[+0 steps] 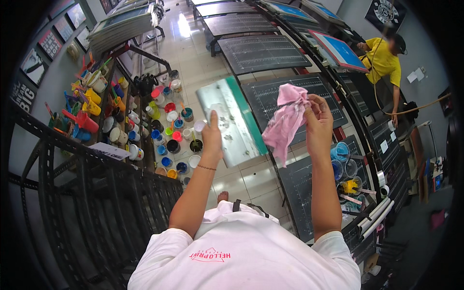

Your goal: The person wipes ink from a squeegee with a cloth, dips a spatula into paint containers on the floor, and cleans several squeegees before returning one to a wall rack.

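My left hand (pixel 211 137) grips the near-left edge of a wide screen-printing squeegee (pixel 241 128), its thumb lying on the silvery metal face. The squeegee's green blade runs along the side facing right, and dark smudges mark the metal. To the right of it, my right hand (pixel 320 121) pinches a crumpled pink rag (pixel 286 121) that hangs down from the fingers. Grey stains show on the cloth. Rag and squeegee are held in the air a small way apart, over the floor and the edge of a black printing board (pixel 314 104).
Paint pots (pixel 173 146) crowd the floor at left beside a shelf of colourful tubs (pixel 92 104). Black metal racking (pixel 53 164) stands near left. Black boards line the right, with plastic cups (pixel 340 151) on one. A person in yellow (pixel 386 63) works beyond a framed screen (pixel 336 48).
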{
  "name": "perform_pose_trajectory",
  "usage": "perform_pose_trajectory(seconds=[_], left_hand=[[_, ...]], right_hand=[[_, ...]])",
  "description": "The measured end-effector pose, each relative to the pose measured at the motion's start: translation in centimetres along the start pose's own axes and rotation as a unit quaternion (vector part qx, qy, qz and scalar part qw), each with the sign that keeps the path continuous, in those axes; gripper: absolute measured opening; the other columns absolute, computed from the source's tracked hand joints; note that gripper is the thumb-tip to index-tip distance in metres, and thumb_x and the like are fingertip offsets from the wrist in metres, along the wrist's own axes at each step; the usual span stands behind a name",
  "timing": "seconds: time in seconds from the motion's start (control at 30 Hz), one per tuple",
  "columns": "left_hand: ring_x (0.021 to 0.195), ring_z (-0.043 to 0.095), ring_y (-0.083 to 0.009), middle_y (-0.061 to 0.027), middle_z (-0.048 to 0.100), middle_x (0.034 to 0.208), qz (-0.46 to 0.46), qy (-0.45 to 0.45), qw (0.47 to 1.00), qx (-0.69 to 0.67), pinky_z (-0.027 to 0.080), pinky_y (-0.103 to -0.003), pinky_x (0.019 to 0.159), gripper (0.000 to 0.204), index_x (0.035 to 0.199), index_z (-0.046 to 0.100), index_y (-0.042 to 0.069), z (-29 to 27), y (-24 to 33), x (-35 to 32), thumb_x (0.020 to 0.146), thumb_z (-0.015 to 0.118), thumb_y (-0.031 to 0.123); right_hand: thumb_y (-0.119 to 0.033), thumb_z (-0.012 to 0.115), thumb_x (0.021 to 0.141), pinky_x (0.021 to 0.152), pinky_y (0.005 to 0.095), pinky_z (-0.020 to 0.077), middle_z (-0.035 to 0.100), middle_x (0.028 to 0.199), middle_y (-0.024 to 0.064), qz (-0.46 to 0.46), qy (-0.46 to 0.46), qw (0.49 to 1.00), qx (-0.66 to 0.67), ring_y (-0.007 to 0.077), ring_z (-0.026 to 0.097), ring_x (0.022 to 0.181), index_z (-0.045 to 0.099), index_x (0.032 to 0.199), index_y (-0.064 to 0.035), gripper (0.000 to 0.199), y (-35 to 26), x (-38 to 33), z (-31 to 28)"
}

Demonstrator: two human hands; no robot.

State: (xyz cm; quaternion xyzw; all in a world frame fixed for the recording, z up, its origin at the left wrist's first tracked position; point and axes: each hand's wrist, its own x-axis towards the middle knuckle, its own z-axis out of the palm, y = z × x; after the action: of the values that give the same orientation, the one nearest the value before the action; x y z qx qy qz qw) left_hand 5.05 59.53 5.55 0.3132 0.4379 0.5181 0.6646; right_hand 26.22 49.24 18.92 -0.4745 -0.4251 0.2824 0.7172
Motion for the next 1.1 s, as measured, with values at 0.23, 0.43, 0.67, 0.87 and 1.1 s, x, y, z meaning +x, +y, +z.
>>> perform_pose_trajectory(seconds=[0.23, 0.43, 0.67, 0.87, 1.1], left_hand=[[0.096, 0.06, -0.0165, -0.0109, 0.062, 0.108, -0.047, -0.072, 0.996, -0.034, 0.048, -0.03, 0.082, 0.055, 0.117, 0.055, -0.005, 3.9, 3.0, -4.4, 0.096, 0.048, 0.046], [0.095, 0.062, -0.0164, -0.0106, 0.062, 0.108, -0.04, -0.086, 0.994, -0.062, 0.05, -0.03, 0.081, 0.054, 0.118, 0.053, -0.004, 3.6, 3.5, -3.6, 0.096, 0.047, 0.045], [0.093, 0.062, -0.0152, -0.0101, 0.063, 0.106, -0.013, -0.096, 0.994, -0.053, 0.051, -0.028, 0.08, 0.051, 0.115, 0.054, -0.003, 3.9, 4.0, -3.8, 0.096, 0.049, 0.044], [0.086, 0.06, -0.0119, -0.0076, 0.063, 0.1, 0.073, -0.099, 0.992, -0.016, 0.048, -0.026, 0.075, 0.046, 0.11, 0.056, -0.004, 4.2, 4.2, -3.8, 0.097, 0.049, 0.04], [0.087, 0.062, -0.0163, -0.0094, 0.063, 0.102, 0.116, -0.007, 0.993, -0.033, 0.051, -0.029, 0.077, 0.048, 0.114, 0.053, -0.004, 3.3, 5.1, -1.8, 0.097, 0.049, 0.041]], right_hand=[[-0.001, 0.056, 0.09, 0.082, 0.0225, 0.0438, 0.059, 0.103, 0.0048, 0.06, -0.032, 0.993, -0.098, 0.0089, 0.055, 0.096, 0.056, 0.111, -0.0014, 0.021, 3.7, -3.3, -0.3], [-0.009, 0.069, 0.079, 0.083, 0.0287, 0.047, 0.063, 0.109, 0.0116, -0.052, -0.159, 0.939, -0.301, 0.0195, 0.061, 0.093, 0.058, 0.116, -0.0011, 0.039, 2.7, -5.0, -1.3], [-0.009, 0.073, 0.075, 0.077, 0.028, 0.0471, 0.067, 0.098, 0.0112, -0.017, -0.193, 0.92, -0.341, 0.0165, 0.063, 0.086, 0.061, 0.113, -0.0022, 0.04, 1.4, -4.1, -0.6], [-0.007, 0.067, 0.081, 0.077, 0.0271, 0.0511, 0.07, 0.098, 0.0119, 0.022, -0.096, 0.97, -0.222, 0.0158, 0.067, 0.089, 0.065, 0.106, -0.0036, 0.026, 2.4, -2.9, 1.4], [-0.008, 0.065, 0.08, 0.069, 0.0313, 0.05, 0.067, 0.088, 0.0124, -0.055, -0.118, 0.934, -0.332, 0.0265, 0.066, 0.079, 0.067, 0.102, -0.0094, 0.022, 4.5, -5.9, 0.4]])
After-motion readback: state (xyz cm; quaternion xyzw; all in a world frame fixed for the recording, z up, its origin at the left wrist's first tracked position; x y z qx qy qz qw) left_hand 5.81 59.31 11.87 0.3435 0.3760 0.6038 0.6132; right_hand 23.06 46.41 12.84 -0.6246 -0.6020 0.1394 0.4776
